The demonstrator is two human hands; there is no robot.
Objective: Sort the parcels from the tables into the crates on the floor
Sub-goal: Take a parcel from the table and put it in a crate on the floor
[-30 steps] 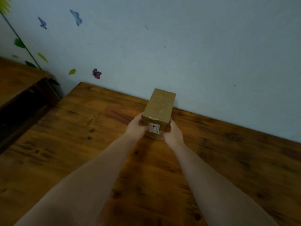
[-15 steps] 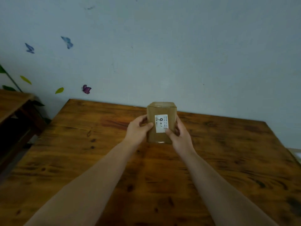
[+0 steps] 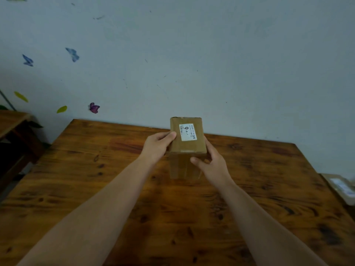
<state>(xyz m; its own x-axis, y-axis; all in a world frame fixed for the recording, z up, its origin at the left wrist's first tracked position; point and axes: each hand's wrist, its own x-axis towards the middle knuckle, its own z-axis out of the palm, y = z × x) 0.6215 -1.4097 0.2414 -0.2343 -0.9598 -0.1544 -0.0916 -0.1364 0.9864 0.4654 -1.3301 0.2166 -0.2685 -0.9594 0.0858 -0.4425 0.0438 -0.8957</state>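
Parcel (image 3: 187,148) gripped by left hand (image 3: 156,147) and right hand (image 3: 213,166) over tabletop (image 3: 96,179); label (image 3: 187,132) check, then crate.

A small brown cardboard parcel (image 3: 187,150), white printed label on its upper face, held over the wooden table (image 3: 249,189).

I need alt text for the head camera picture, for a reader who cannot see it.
A left hand and a right hand hold a small cardboard parcel by its sides over a wooden table, its white label facing the camera. Butterfly stickers dot the pale wall behind.
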